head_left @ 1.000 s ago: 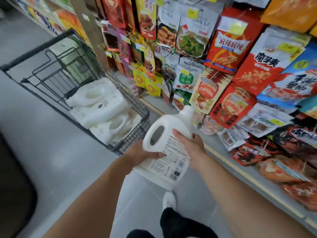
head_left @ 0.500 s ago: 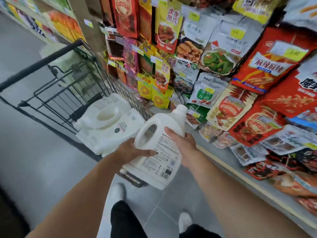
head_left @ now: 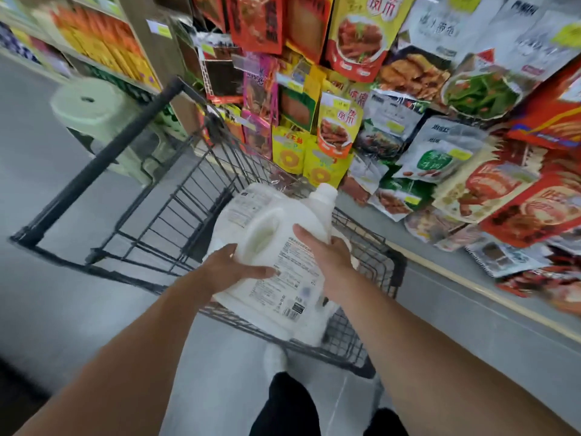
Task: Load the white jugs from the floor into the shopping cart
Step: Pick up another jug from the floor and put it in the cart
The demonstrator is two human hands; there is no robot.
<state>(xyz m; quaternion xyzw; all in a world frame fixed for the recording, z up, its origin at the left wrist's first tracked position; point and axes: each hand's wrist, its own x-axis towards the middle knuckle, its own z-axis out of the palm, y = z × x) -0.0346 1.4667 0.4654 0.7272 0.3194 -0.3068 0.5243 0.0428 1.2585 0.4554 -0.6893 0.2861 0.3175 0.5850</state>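
I hold a white jug [head_left: 283,272] with a printed label in both hands, tilted with its cap pointing away, right over the near end of the black wire shopping cart [head_left: 163,212]. My left hand [head_left: 232,269] grips its lower left side by the handle hole. My right hand [head_left: 327,256] presses on its upper right side. Under the held jug another white jug [head_left: 251,196] lies in the cart basket; the rest of the cart's load is hidden behind the jug and my hands.
Shelves of hanging snack packets [head_left: 408,121] run along the right, with a low grey ledge [head_left: 471,297] beside the cart. A pale green stool [head_left: 94,111] stands beyond the cart's handle. Grey floor [head_left: 47,294] lies to the left. My legs and white shoes [head_left: 276,357] are below.
I have stepped closer to the cart and carried the jug forward from in front of the cart's end to above its basket. Both hands keep the same grip.
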